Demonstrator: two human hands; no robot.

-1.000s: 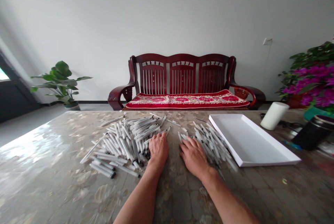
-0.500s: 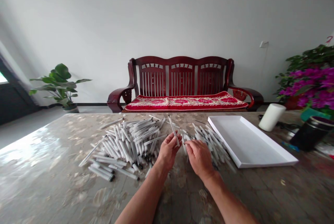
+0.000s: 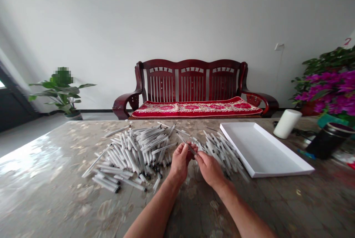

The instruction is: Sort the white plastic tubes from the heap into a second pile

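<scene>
Between my two hands is a slim pen [image 3: 191, 149], slanting from upper left to lower right. My left hand [image 3: 181, 159] pinches it near the middle, thumb on top. At its lower end, the fingertips of my right hand [image 3: 208, 165] are closed on it. Left of my hands spreads a large heap of pens [image 3: 133, 153] with pale translucent barrels and black ends, lying in mixed directions. A smaller pile of similar pens [image 3: 222, 153] lies just beyond and right of my right hand.
A shallow white box lid [image 3: 266, 149] lies on the patterned table [image 3: 69, 201] at the right. Behind it stand a white cylinder [image 3: 287, 123] and a black cup [image 3: 330, 141], with cables around. Past the table's far edge is a red wooden bench [image 3: 192, 82].
The pen in my left hand has tipped from nearly upright to a slant. My right hand has come in from beside it and closed on its lower end.
</scene>
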